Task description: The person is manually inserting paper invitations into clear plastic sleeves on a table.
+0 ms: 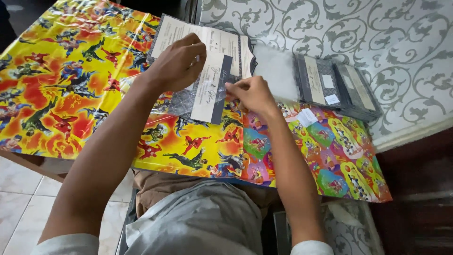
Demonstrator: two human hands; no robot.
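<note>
My left hand grips a dark card with a cream panel inside a clear plastic sleeve, held just above the table. The fingertips of my right hand pinch the sleeve's right edge beside the card. Behind the hands lie open cream invitation sheets with dark patterned borders. A clear plastic sleeve pile rests to the right of my right hand.
A stack of dark sleeved cards lies at the right on the colourful cartoon-print table cover. A grey-white scroll-patterned cloth lies behind. Tiled floor shows at lower left, dark wood at right.
</note>
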